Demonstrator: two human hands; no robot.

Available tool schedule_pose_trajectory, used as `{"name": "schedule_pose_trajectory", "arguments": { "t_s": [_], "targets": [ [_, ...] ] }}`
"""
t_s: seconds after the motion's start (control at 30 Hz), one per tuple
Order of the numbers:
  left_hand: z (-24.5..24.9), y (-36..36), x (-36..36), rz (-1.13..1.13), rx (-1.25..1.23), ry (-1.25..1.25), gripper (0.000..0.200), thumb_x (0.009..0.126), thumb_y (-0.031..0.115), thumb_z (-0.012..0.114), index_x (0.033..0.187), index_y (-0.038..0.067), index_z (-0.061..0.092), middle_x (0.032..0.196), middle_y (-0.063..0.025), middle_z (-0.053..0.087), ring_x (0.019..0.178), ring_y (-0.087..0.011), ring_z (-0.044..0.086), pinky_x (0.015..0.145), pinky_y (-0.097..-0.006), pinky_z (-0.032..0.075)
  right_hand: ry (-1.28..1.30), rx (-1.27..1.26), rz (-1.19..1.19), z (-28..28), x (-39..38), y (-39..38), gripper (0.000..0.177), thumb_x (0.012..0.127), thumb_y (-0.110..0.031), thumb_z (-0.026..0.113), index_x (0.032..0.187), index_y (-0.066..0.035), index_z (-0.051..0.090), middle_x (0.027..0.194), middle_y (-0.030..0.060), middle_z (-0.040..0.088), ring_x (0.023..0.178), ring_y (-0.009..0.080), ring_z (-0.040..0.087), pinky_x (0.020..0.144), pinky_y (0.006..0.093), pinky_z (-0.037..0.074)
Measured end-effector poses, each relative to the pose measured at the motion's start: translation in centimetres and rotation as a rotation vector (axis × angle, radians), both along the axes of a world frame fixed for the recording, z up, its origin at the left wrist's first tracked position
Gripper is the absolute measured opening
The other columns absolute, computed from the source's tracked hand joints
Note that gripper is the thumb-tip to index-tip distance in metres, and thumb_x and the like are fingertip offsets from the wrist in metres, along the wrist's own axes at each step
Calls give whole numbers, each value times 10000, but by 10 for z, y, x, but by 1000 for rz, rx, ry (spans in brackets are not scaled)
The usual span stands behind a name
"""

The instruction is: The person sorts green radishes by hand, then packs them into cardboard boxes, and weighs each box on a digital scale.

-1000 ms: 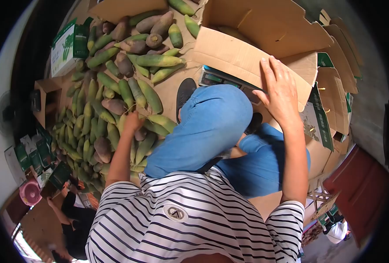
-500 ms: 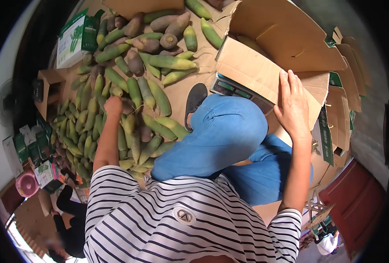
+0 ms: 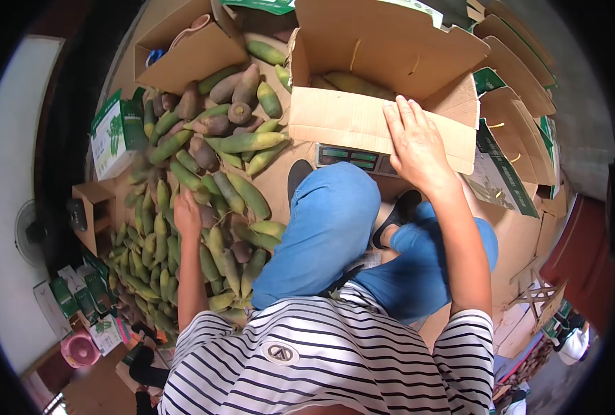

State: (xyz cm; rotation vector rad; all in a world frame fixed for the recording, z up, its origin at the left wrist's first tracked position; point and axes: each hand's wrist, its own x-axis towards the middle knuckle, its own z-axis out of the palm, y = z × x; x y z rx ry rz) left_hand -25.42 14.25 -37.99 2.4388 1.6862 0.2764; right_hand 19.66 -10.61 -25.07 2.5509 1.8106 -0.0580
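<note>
My left hand (image 3: 187, 213) is over the pile of green radishes (image 3: 156, 245), beside a long green one (image 3: 190, 178); its fingers point down and what they touch is hard to make out. My right hand (image 3: 418, 144) lies with fingers stretched on the front flap of an open cardboard box (image 3: 342, 119). Inside that box a few radishes (image 3: 356, 83) show. Under the flap sits a scale (image 3: 352, 158) with a green display. Reddish-brown radishes (image 3: 214, 124) lie among the green ones.
Another open carton (image 3: 193, 59) stands at the upper left, near a white and green box (image 3: 113, 135). More open cartons (image 3: 522, 138) line the right side. A pink fan (image 3: 80, 350) and part of another person, a dark sleeve (image 3: 141, 363), are at the lower left.
The view has shifted, showing more of the box's inside and the upper-left carton. My left hand's fingers have changed from a fist to a more extended shape. My right hand stays on the flap.
</note>
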Motion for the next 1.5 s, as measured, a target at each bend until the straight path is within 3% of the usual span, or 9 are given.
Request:
{"name": "schedule_pose_trajectory", "arguments": {
  "t_s": [0.17,0.4,0.53,0.83,0.97,1.1,1.2,1.27,1.5],
  "targets": [
    [126,-10,105,-159,-323,-854,502,1043,353,345,1008,-62,624,1195,-116,641,922,-153,600,842,-319,464,-1,81,10,-5,0,-4,740,690,-70,675,1384,6,429,1416,238,428,1310,373,423,1069,439,378],
    [231,-83,247,-723,-129,-1339,534,1053,356,293,1004,-57,628,1199,-226,618,962,-229,629,830,-316,496,-11,76,-6,-3,5,-4,675,743,-66,635,1380,2,424,1420,230,424,1315,373,415,1074,447,370],
    [236,-83,299,-501,-497,-1619,532,1051,351,291,988,-69,610,1136,-276,621,1031,-315,636,886,-440,537,-42,177,-4,-11,7,-4,589,774,-16,574,1351,7,462,1301,229,504,1206,361,489,1021,444,407],
    [130,-66,325,-240,-949,-998,418,1028,328,442,1071,-47,622,1083,-135,650,974,-221,644,863,-353,531,-46,346,42,-8,10,-9,401,799,-61,552,1193,-2,593,961,144,577,946,293,572,821,387,500],
    [115,-61,266,-376,63,-846,266,976,234,560,979,-22,636,929,-113,638,865,-183,614,723,-296,481,-74,296,84,-6,13,-7,368,829,-95,517,1179,-12,595,1014,163,603,954,300,592,837,399,501],
    [47,-44,170,-176,-153,-585,251,949,221,563,960,-20,630,926,-172,620,879,-296,612,767,-365,476,-29,282,97,1,15,-8,456,803,-33,532,1257,-31,566,1149,198,602,1061,330,586,907,420,488],
    [-48,-50,79,-50,-383,-298,291,911,254,604,957,-31,630,867,-144,669,830,-216,648,768,-334,495,-30,220,78,2,15,-7,573,733,-18,609,1301,-45,535,1181,197,585,1113,338,562,941,423,476],
    [-86,-67,30,0,-421,-211,358,840,303,637,970,-30,633,882,-229,659,843,-393,637,771,-431,500,-9,183,64,6,12,-8,613,709,-9,626,1311,-47,520,1210,197,569,1138,339,547,954,426,470],
    [-175,-89,-28,322,-736,-48,478,775,355,696,1054,-28,632,1061,-240,658,996,-368,644,854,-415,498,26,62,8,16,6,0,693,693,61,588,1361,-71,463,1287,188,514,1183,348,512,990,424,449]
  ]
}}
